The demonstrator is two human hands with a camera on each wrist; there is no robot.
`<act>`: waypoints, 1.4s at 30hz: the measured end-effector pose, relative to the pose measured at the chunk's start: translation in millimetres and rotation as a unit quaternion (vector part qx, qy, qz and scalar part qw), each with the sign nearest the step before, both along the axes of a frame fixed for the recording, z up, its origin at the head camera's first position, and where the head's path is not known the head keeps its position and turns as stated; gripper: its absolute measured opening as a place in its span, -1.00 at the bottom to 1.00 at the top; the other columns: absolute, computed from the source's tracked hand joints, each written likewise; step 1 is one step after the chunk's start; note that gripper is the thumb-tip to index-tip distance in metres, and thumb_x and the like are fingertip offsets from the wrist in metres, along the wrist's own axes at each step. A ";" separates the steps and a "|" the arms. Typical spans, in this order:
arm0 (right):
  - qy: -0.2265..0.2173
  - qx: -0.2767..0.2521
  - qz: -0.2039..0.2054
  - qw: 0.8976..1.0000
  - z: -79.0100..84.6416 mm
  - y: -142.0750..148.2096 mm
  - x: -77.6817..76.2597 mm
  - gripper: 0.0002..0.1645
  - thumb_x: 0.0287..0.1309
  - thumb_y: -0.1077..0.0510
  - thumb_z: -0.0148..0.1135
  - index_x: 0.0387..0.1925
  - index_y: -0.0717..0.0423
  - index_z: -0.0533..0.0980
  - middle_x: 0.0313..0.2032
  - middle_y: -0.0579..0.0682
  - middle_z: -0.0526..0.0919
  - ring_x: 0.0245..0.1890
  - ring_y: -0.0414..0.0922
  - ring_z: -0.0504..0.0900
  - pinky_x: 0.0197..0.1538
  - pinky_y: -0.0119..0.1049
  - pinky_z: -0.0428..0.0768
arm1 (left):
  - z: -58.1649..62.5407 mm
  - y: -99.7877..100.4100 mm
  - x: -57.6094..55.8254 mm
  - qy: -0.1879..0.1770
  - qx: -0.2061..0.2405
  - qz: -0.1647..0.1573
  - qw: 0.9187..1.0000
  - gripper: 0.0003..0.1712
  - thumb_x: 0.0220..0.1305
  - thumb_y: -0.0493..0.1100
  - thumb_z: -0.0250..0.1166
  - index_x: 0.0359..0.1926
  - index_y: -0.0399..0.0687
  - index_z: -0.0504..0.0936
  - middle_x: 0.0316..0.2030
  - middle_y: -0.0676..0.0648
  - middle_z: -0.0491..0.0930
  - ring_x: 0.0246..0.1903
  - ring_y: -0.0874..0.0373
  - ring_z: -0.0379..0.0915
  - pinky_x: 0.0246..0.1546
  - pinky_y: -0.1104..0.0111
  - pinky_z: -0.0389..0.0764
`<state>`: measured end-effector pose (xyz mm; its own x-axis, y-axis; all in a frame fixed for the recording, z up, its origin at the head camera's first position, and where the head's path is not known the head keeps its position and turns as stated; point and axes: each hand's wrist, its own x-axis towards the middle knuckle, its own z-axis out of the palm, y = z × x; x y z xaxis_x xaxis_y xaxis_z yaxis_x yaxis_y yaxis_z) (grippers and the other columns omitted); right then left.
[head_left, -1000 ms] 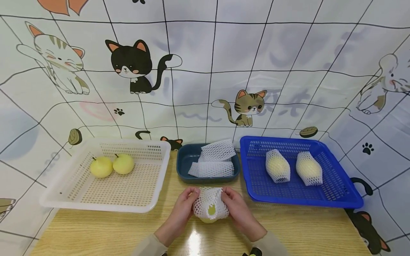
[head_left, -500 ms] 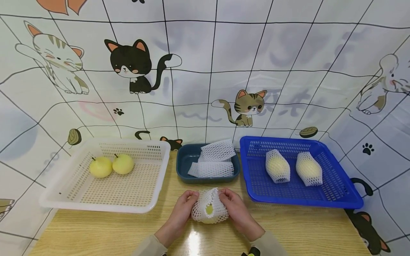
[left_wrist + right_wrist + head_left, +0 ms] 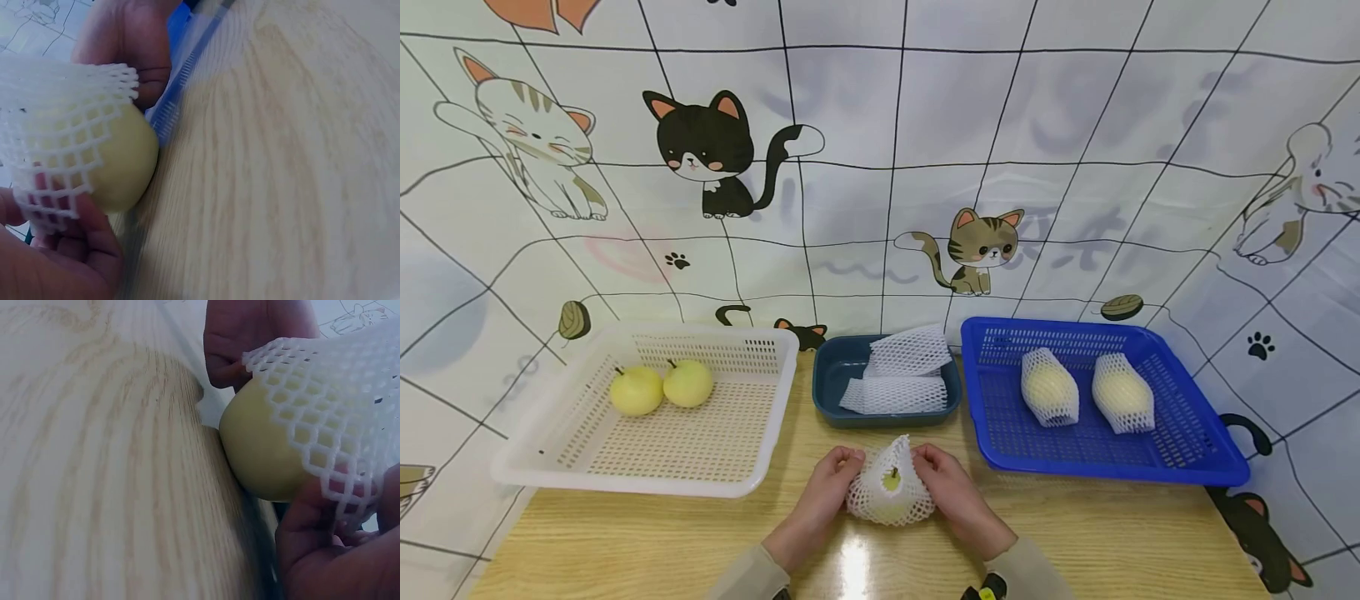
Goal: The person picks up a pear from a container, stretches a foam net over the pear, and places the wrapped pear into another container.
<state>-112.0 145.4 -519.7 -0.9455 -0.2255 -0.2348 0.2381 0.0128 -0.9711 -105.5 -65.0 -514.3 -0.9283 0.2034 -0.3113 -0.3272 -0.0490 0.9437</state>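
Observation:
A round yellow pear [image 3: 134, 165] sits on the wooden table in front of me, mostly covered by a white foam net sleeve [image 3: 891, 502]. Its dark stem shows through the sleeve's top opening in the head view. My left hand [image 3: 824, 493] pinches the left side of the sleeve between thumb and fingers. On the opposite side, my right hand [image 3: 953, 493] pinches the net's edge in the same way. Both wrist views show the bare lower part of the pear [image 3: 256, 450] sticking out beneath the net's edge.
A white basket [image 3: 765, 446] at left holds two bare pears [image 3: 662, 387]. Behind my hands, a dark teal tray [image 3: 831, 417] contains flat foam nets [image 3: 906, 395]. The blue basket [image 3: 1000, 462] at right has two netted pears [image 3: 1086, 390]. A cat-print cloth [image 3: 850, 192] hangs behind.
The sleeve has been drawn down over the pear, covering more of it. Its top now rises to a point, and the stem has come into view in the opening.

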 end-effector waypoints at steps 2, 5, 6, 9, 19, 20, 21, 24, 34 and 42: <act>0.002 0.003 0.008 1.000 -1.0 1.2 0.0 -0.71 0.60 0.19 -0.05 -0.02 0.40 0.46 -0.21 -0.01 0.57 -0.19 -0.16 0.54 -0.15 -0.36 0.55 | -2.5 -1.4 -1.4 0.001 -0.011 -0.008 1.000 -0.66 0.65 -0.03 0.02 -0.01 -0.29 0.43 -0.33 0.00 0.55 -0.37 0.19 0.47 -0.32 0.36 0.48; 0.006 0.011 0.019 1.000 -1.7 3.0 0.0 -0.68 0.61 0.16 -0.04 0.02 0.39 0.46 -0.19 -0.01 0.58 -0.17 -0.16 0.54 -0.12 -0.35 0.54 | -3.9 -3.4 -2.2 0.005 -0.030 -0.019 0.999 -0.67 0.65 -0.04 0.02 -0.03 -0.29 0.44 -0.35 0.00 0.54 -0.37 0.20 0.46 -0.31 0.35 0.48; 0.006 0.013 0.024 1.000 -1.9 3.7 -0.1 -0.67 0.61 0.15 -0.05 0.02 0.38 0.46 -0.19 -0.01 0.59 -0.17 -0.16 0.55 -0.13 -0.35 0.54 | -4.3 -4.0 -2.0 0.008 -0.034 -0.023 0.999 -0.67 0.65 -0.05 0.02 -0.03 -0.29 0.44 -0.35 0.01 0.54 -0.37 0.20 0.46 -0.31 0.35 0.48; 0.002 0.013 0.036 0.999 -3.6 5.1 -0.2 -0.68 0.63 0.13 -0.06 0.01 0.36 0.46 -0.20 -0.01 0.60 -0.20 -0.15 0.56 -0.16 -0.33 0.54 | -4.9 -4.8 -0.4 0.011 -0.036 -0.030 0.999 -0.67 0.66 -0.07 0.00 -0.02 -0.32 0.43 -0.33 -0.01 0.57 -0.37 0.19 0.48 -0.33 0.33 0.51; -0.061 -0.040 0.045 0.996 -6.7 15.3 4.1 -0.61 0.58 0.09 -0.04 0.13 0.35 0.45 -0.15 -0.06 0.61 -0.16 -0.21 0.58 -0.14 -0.35 0.60 | -5.0 -10.1 1.7 -0.058 0.053 -0.036 0.996 -0.79 0.37 -0.22 0.04 -0.04 -0.24 0.40 -0.29 0.00 0.51 -0.36 0.21 0.48 -0.34 0.37 0.59; -0.074 -0.050 0.045 0.995 -6.1 16.2 4.5 -0.60 0.54 0.12 -0.03 0.14 0.36 0.45 -0.16 -0.06 0.63 -0.19 -0.21 0.61 -0.16 -0.35 0.62 | -5.7 -11.8 1.9 -0.063 0.064 -0.043 0.995 -0.74 0.29 -0.26 0.04 -0.02 -0.25 0.37 -0.29 -0.02 0.51 -0.35 0.20 0.49 -0.31 0.36 0.62; -0.081 -0.053 0.045 0.994 -5.0 16.9 4.9 -0.58 0.49 0.14 -0.01 0.17 0.39 0.44 -0.16 -0.05 0.65 -0.20 -0.20 0.63 -0.17 -0.33 0.65 | -6.9 -13.2 1.7 -0.065 0.073 -0.050 0.994 -0.69 0.23 -0.29 0.05 0.00 -0.27 0.35 -0.26 -0.04 0.51 -0.33 0.19 0.51 -0.29 0.34 0.63; -0.069 -0.033 0.058 0.995 -3.4 19.3 4.2 -0.51 0.37 0.22 0.01 0.20 0.47 0.41 -0.14 -0.02 0.66 -0.20 -0.18 0.63 -0.17 -0.32 0.65 | -8.6 -15.6 1.0 -0.056 0.059 -0.074 0.994 -0.59 0.16 -0.38 0.09 0.06 -0.35 0.32 -0.24 -0.08 0.48 -0.33 0.16 0.49 -0.26 0.33 0.66; 0.043 0.067 0.098 0.992 1.5 21.8 -1.8 -0.49 0.26 0.41 0.09 0.22 0.55 0.32 -0.20 0.05 0.59 -0.23 -0.14 0.54 -0.30 -0.32 0.61 | -4.1 -18.0 -12.4 0.024 -0.068 -0.140 0.988 -0.56 0.10 -0.52 0.15 0.06 -0.42 0.39 -0.29 -0.11 0.40 -0.34 0.12 0.37 -0.34 0.35 0.54; 0.125 0.168 0.118 0.971 6.4 22.8 -4.3 -0.52 0.14 0.40 0.19 0.12 0.45 0.42 -0.32 0.01 0.61 -0.37 -0.20 0.53 -0.38 -0.40 0.50 | -3.5 -16.1 -15.2 0.161 -0.216 -0.154 0.951 -0.36 0.10 -0.45 0.37 0.23 -0.47 0.41 -0.33 -0.08 0.50 -0.50 0.22 0.37 -0.46 0.44 0.46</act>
